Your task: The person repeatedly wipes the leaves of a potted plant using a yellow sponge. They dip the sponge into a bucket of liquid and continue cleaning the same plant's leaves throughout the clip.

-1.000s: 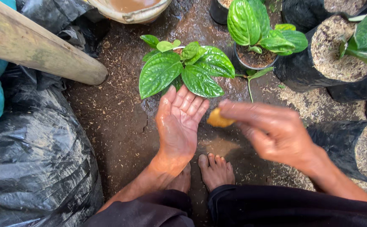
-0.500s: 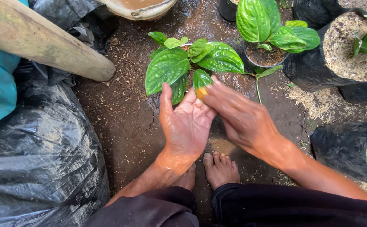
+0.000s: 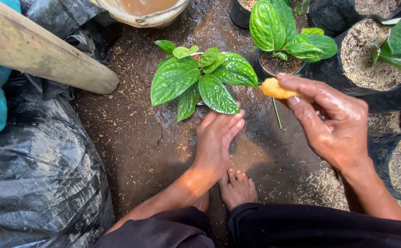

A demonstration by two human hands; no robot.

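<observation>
Two hands at work over wet, husk-strewn ground: left hand open and flat, fingertips slid under a leaf of the small potted plant to support it; right hand pinching a yellow sponge just beside the leaves, raised clear. Bare foot below.

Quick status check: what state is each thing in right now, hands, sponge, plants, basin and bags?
Left hand: open, palm up, under a leaf, holding nothing.
Right hand: wet, fingers pinching the sponge.
Sponge: yellow, held clear of the leaves.
Small plant: upright, leaves wet and shiny.
Second plant: upright in a dark pot.
Basin: holds muddy water.
Grow bags: filled with husk.
Ground: wet.
</observation>
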